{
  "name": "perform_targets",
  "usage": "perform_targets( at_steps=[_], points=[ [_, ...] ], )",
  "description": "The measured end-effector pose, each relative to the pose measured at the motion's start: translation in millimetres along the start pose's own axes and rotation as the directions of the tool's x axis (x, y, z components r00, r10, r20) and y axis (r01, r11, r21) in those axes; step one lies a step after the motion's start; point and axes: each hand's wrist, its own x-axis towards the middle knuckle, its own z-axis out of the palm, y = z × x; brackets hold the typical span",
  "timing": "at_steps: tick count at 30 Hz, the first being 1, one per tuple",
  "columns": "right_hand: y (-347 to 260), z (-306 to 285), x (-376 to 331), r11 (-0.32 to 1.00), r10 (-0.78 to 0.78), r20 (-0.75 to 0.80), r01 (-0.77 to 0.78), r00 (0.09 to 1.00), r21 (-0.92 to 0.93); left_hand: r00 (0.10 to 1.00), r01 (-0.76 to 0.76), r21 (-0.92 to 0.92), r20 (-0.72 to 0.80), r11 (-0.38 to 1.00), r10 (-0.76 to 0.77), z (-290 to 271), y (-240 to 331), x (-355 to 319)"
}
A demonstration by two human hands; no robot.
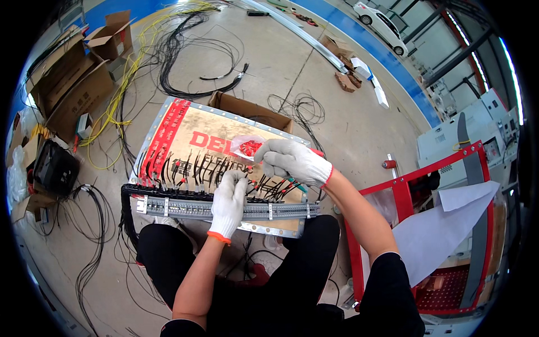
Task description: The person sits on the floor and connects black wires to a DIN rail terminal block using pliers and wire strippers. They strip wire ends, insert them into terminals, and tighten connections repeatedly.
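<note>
My left hand (227, 209), in a white glove with an orange cuff, reaches over a grey terminal block strip (188, 208). Its fingertips are pinched among short black wires (208, 168) that rise from a black bundle; they seem to hold one wire. My right hand (293, 159), gloved in white with a red cuff, hovers beside a clear plastic bag of small red wire terminals (250, 147). Its fingers curl together, and anything between them is hidden. Several wires carry red tips. Under all this lies a cardboard box top (185, 121) with red print and a perforated metal edge.
Black cable coils (168, 67) and yellow cable (120, 101) lie on the floor ahead and left. Open cardboard boxes (76, 90) stand at the left. A red-framed cart (401, 205) with a white sheet stands at the right. My knees flank the work.
</note>
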Motion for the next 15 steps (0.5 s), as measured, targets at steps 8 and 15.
perform_targets(
  at_steps=[8, 15],
  points=[
    [-12.4, 4.1, 7.3, 0.975, 0.169, 0.051, -0.175, 0.984, 0.140, 1.000, 0.019, 0.013, 0.010, 1.000, -0.019, -1.1, -1.1, -0.1],
    [0.7, 0.5, 10.7, 0.996, 0.089, 0.035, -0.089, 0.995, -0.011, 1.000, 0.008, 0.019, 0.007, 1.000, -0.008, -0.3, -3.3, 0.6]
  ],
)
